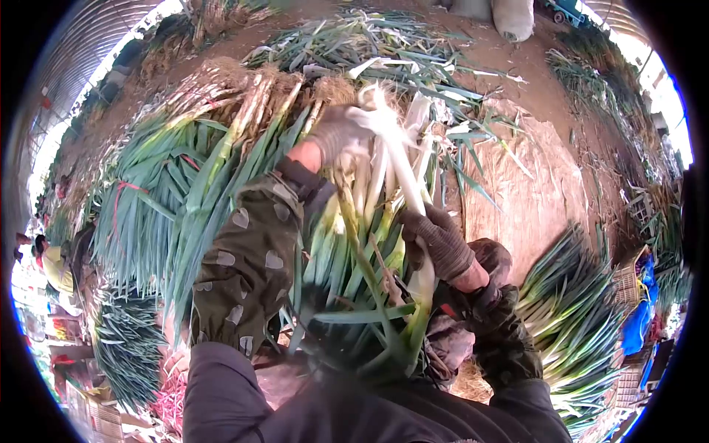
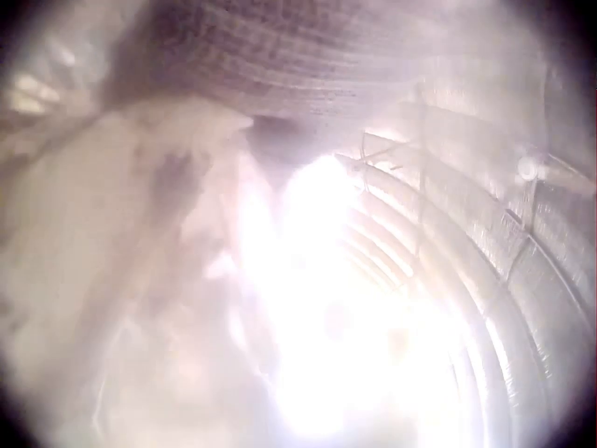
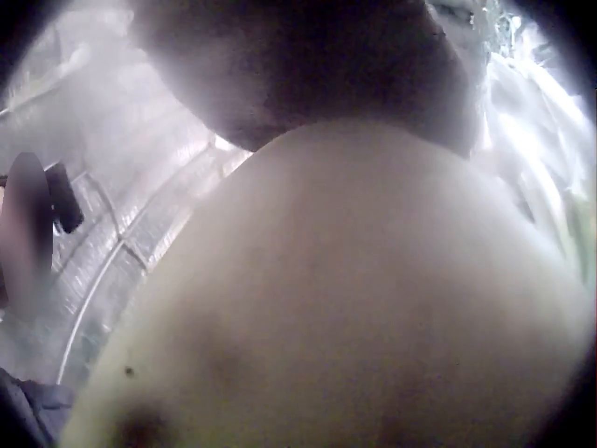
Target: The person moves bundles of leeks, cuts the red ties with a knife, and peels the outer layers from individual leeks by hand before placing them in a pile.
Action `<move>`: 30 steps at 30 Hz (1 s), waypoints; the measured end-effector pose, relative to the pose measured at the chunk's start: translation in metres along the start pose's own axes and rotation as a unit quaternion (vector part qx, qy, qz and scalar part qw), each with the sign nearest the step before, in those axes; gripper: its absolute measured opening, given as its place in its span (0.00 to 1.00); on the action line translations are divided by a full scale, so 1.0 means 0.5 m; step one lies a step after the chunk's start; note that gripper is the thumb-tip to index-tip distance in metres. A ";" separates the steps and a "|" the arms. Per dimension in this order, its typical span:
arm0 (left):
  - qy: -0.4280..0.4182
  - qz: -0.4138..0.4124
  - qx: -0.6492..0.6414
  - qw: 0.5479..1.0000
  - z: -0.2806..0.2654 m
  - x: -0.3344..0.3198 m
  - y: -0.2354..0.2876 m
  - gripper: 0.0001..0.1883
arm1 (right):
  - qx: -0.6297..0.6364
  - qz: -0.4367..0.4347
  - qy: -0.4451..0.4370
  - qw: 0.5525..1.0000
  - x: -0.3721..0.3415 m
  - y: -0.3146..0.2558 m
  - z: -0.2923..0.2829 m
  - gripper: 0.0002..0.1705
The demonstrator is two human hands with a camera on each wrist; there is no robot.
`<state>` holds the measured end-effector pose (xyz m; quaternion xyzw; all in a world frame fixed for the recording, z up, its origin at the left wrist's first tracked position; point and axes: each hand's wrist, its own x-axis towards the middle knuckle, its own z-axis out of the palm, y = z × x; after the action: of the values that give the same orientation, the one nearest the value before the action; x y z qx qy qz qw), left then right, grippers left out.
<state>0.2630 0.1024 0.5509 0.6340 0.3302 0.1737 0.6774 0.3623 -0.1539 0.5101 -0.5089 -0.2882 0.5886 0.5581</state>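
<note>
one leek [image 1: 402, 166] in work, root end up and away from the person, slanting between the hands over the lap, leaves trailing toward the body. right hand [image 1: 443, 244], gloved, wraps its shaft lower down; left hand [image 1: 341, 134], also gloved, is up at the pale root end, but fingers are blurred and the left wrist view is washed out, so can't tell whether it pinches a strip of skin. looks like mid-peel: shaft reads white and fairly clean, root hairs and green tops still on, so trimming probably left. plenty remains, i'd judge: loose leeks [image 1: 325, 255] lie between the forearms, and the red-tied bundle [image 1: 140, 203] at left seems unworked. leafy pile [image 1: 572, 317] at right, beside the brown sheet [image 1: 528, 177], may be finished ones; can't confirm.
</note>
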 end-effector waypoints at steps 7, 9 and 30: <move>0.099 0.145 0.157 0.972 -0.313 0.153 0.039 0.09 | -0.105 -0.104 -0.021 0.989 -0.038 0.021 0.045 0.15; 0.132 0.150 0.356 0.913 -0.284 0.016 0.110 0.09 | -0.055 -0.041 0.022 0.997 -0.105 -0.016 0.043 0.17; -0.407 -0.030 0.256 0.877 -0.100 -0.027 0.176 0.16 | 0.166 -0.156 0.122 0.966 0.001 0.027 -0.094 0.17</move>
<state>0.2358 0.1429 0.6408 0.7896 0.0776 -0.2103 0.5712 0.4007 -0.1672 0.4829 -0.4262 -0.1918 0.4675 0.7503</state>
